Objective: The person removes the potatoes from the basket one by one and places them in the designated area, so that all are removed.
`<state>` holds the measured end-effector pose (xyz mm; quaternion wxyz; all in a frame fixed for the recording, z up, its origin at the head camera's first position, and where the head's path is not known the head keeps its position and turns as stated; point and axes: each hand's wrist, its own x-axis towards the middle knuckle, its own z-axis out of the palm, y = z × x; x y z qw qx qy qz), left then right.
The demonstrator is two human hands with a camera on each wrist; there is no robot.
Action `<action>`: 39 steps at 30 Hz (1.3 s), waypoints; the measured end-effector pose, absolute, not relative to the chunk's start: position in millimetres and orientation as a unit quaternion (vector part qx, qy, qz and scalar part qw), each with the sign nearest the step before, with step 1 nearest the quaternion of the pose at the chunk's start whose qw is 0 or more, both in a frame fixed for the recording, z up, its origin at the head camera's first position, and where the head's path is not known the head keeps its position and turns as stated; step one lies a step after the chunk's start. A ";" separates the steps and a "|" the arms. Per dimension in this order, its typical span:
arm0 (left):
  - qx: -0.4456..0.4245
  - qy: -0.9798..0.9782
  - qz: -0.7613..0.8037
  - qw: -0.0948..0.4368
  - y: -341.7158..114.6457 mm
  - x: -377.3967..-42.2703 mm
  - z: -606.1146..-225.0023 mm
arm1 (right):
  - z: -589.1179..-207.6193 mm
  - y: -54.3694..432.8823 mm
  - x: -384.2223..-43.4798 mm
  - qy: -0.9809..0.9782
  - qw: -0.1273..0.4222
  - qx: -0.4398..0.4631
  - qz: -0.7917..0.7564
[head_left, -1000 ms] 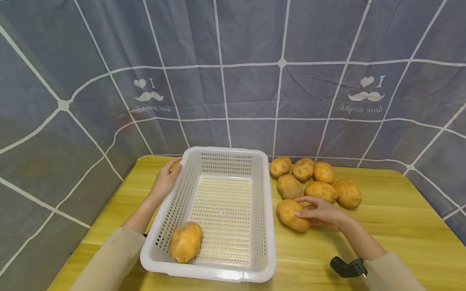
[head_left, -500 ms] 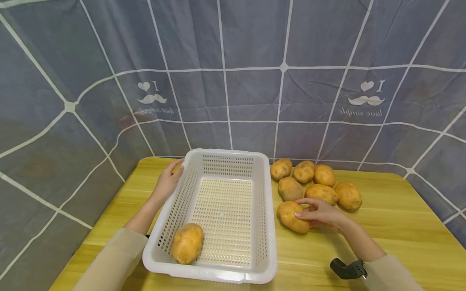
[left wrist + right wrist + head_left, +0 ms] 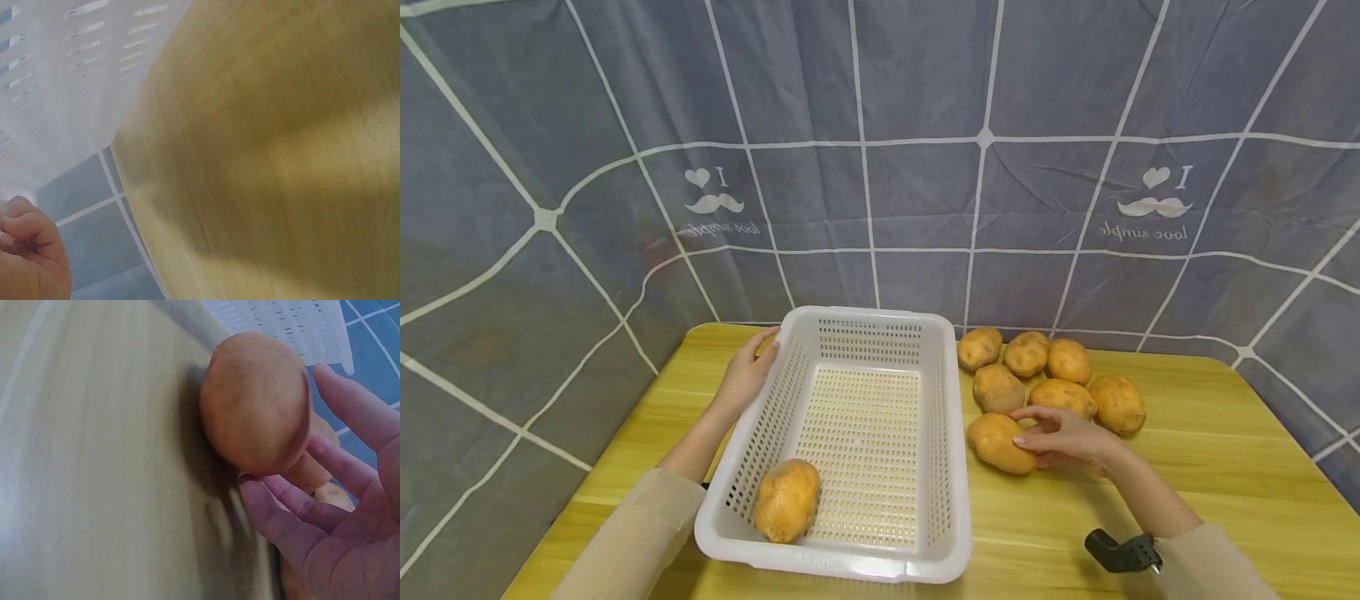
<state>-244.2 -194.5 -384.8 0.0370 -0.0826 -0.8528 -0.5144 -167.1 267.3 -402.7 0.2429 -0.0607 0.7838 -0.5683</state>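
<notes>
A white perforated plastic basket (image 3: 863, 571) stands on the table, with one potato (image 3: 787, 501) lying in its near left corner. My left hand (image 3: 748, 372) grips the basket's left rim toward the far end; in the left wrist view its curled fingers (image 3: 32, 228) show at the lower left, beside the slotted wall. To the right of the basket, my right hand (image 3: 1070, 439) holds a potato (image 3: 997, 442) between thumb and fingers, close to the basket's right wall. In the right wrist view that potato (image 3: 255, 403) casts a shadow on the wood just beside it.
Several more potatoes lie in a cluster behind the right hand, among them a front left potato (image 3: 997, 388) and a rightmost potato (image 3: 1117, 405). A grey checked curtain (image 3: 917, 200) hangs along the back of the yellow wooden table (image 3: 1217, 450).
The right hand and its potato have shifted very slightly left, toward the basket. The head view has tilted a little. The left hand keeps its place on the rim.
</notes>
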 end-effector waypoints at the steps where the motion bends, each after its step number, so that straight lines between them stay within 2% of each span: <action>1: -0.082 -0.853 -0.514 0.036 -194.4 -244.3 -384.8 | -401.3 268.0 -167.2 0.783 0.245 -0.063 -0.569; 11: -0.079 -0.847 -0.524 0.031 -195.7 -247.6 -387.1 | -381.1 273.6 -172.5 0.793 0.225 -0.075 -0.561; 18: -0.095 -0.844 -0.526 0.051 -194.8 -243.6 -385.6 | -357.1 267.8 -178.9 0.798 0.216 -0.074 -0.557; 28: -0.076 -0.854 -0.513 0.035 -195.7 -247.7 -383.1 | -327.1 236.6 -192.3 0.781 0.220 -0.104 -0.576; 39: -0.073 -0.855 -0.512 0.035 -195.4 -247.5 -385.4 | -310.3 190.5 -202.5 0.764 0.257 -0.135 -0.577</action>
